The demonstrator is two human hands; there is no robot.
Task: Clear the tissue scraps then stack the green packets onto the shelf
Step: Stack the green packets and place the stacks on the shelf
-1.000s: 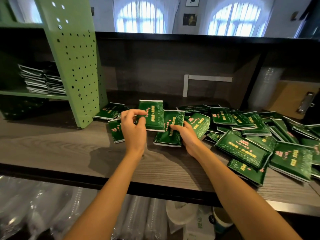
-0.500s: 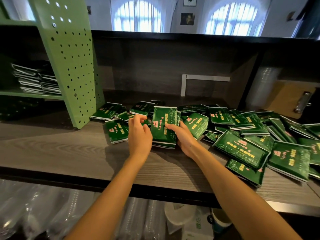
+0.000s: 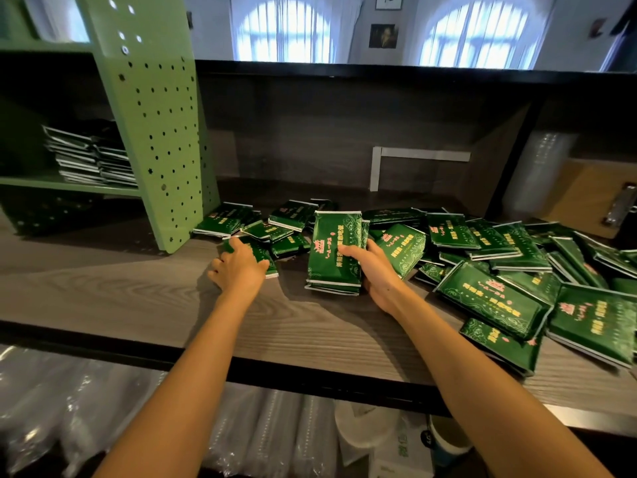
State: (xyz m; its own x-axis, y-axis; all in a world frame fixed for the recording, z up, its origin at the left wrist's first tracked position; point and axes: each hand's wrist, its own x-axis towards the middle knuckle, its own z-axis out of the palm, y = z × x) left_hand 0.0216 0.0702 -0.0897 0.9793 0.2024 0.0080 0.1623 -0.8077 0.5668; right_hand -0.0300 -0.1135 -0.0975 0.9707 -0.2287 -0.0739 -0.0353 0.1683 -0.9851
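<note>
Gripping the packet stack (image 3: 331, 257) in our right hand (image 3: 375, 274), we spread the left hand (image 3: 241, 267) flat on the shelf-side packet (image 3: 267, 252).

**Left hand** (image 3: 241, 269) covers most of one green packet (image 3: 262, 248). Whether its fingers curl round the packet's edge cannot be told.

**Right hand** (image 3: 377, 274) shows only its thumb, on the face of the held stack (image 3: 331, 257) that it grips. Its fingers lie hidden behind the stack, and the number of packets in the stack is unclear.

**Loose pile** (image 3: 499, 257) runs off the right edge.

**Shelved packets** (image 3: 88, 157) are partly hidden behind the perforated panel (image 3: 158, 125).

**Print** on every packet is too small to read.

**Clipboard** (image 3: 586, 191) is cut by the right edge.

**Plastic-wrapped goods** (image 3: 69, 408) under the counter are blurred, and their kind is unclear.
</note>
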